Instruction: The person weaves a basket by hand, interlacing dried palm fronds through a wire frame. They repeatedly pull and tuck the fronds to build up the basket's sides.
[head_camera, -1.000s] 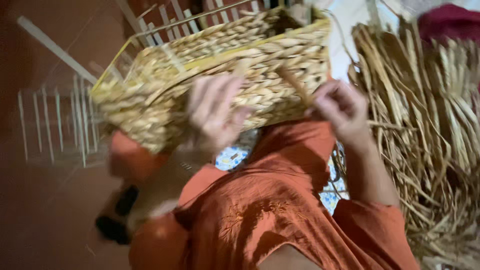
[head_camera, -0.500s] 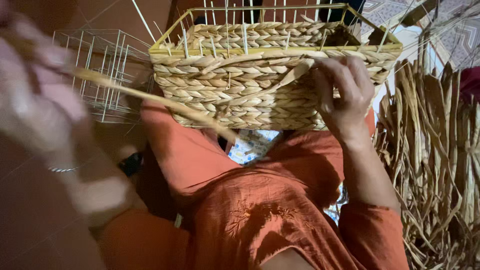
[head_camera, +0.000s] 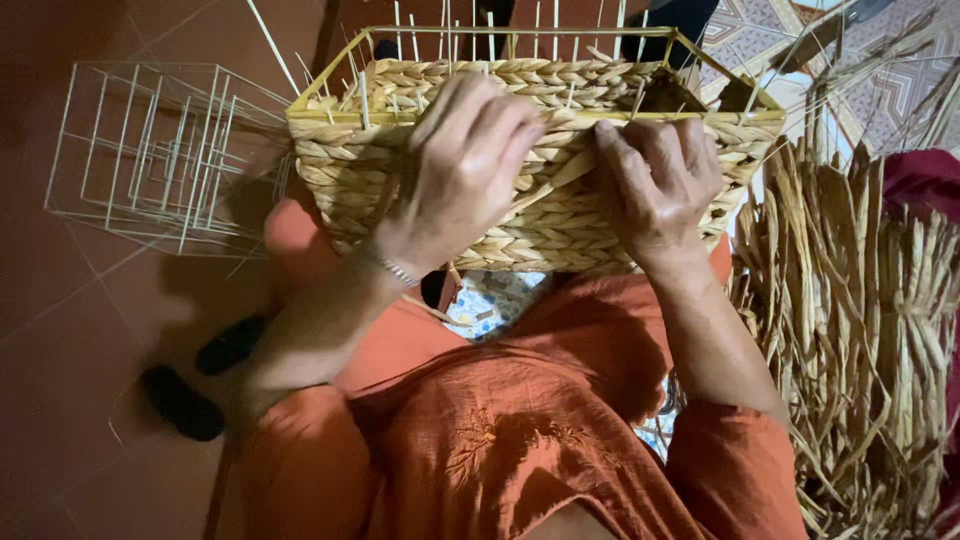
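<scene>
L hand (head_camera: 462, 175) & R hand (head_camera: 655, 185) both clamped on braided rectangular straw basket (head_camera: 520, 235).

Left hand (head_camera: 462, 175): back facing the camera, fingers curled forward and down, thin metal bracelet at the wrist, forearm bare. Right hand (head_camera: 655, 185): level with the left, fingers bent and spread, knuckles up. Both forearms extend forward from orange sleeves.

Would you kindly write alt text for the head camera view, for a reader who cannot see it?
Both hands, left hand and right hand, press on the near side of a woven basket held on an orange-clothed lap. A bare wire frame stands on the floor to the left, and dried straw lies to the right.
</scene>
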